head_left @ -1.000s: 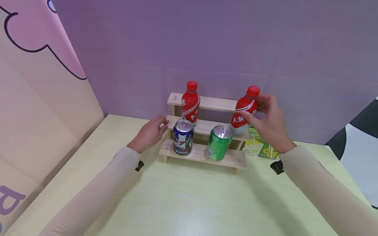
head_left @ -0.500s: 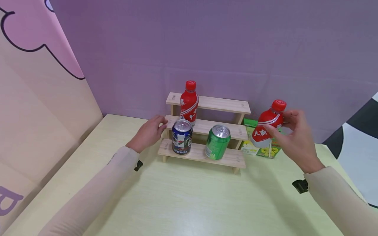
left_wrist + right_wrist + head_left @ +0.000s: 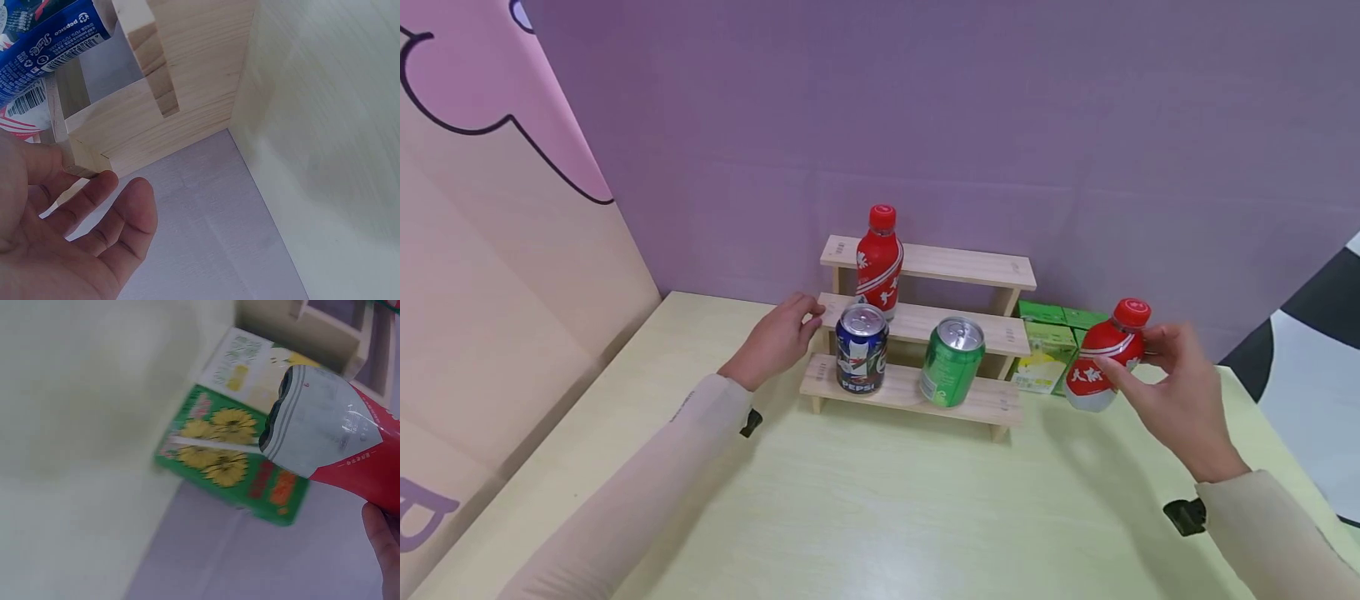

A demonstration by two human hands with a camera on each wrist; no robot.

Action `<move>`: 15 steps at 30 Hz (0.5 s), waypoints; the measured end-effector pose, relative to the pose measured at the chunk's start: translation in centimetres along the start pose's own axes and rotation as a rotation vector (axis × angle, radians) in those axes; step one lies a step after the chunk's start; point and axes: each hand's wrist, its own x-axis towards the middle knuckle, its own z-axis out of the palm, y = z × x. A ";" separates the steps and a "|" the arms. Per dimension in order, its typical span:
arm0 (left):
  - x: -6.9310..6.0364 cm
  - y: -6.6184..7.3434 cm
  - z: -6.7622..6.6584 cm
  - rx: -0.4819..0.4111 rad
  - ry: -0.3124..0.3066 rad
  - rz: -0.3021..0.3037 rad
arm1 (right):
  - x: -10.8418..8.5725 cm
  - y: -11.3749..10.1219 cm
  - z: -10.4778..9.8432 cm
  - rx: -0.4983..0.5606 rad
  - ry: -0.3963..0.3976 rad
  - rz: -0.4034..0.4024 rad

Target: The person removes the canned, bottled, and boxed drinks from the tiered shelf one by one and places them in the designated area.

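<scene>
In the head view, the left hand holds the left end of the middle step of a three-step wooden shelf; the left wrist view shows the fingertips at that wooden shelf's board end. A red bottle stands on the middle step. On the lowest step are a blue Pepsi can and a green can. The right hand grips a second red bottle, tilted and off to the right of the shelf. In the right wrist view, this second bottle's pale base points left.
Green and yellow drink cartons stand just right of the shelf, behind the held bottle. The right wrist view shows a flower-printed green carton beside a whitish one. A purple wall panel rises behind the table.
The right hand has carried its red bottle from the right end of the middle step out to the right and lower. The left hand keeps its place at the shelf.
</scene>
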 end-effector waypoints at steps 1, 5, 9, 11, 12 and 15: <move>0.0 0.0 0.0 0.000 -0.001 -0.004 | -0.3 0.4 0.0 -0.004 0.002 0.014; 0.0 0.1 -0.1 -0.001 -0.001 -0.003 | -1.6 2.0 0.2 -0.041 0.001 0.082; -0.1 0.1 0.0 0.001 0.001 -0.001 | -2.4 3.3 0.7 -0.066 -0.008 0.127; -0.1 0.0 0.0 0.000 -0.001 -0.003 | -2.6 3.8 0.9 -0.071 -0.014 0.147; -0.1 0.0 0.0 0.002 -0.002 -0.005 | -2.6 3.9 0.9 -0.074 -0.018 0.156; -0.1 0.0 0.0 0.004 -0.001 -0.006 | -2.7 4.3 1.1 -0.074 -0.023 0.173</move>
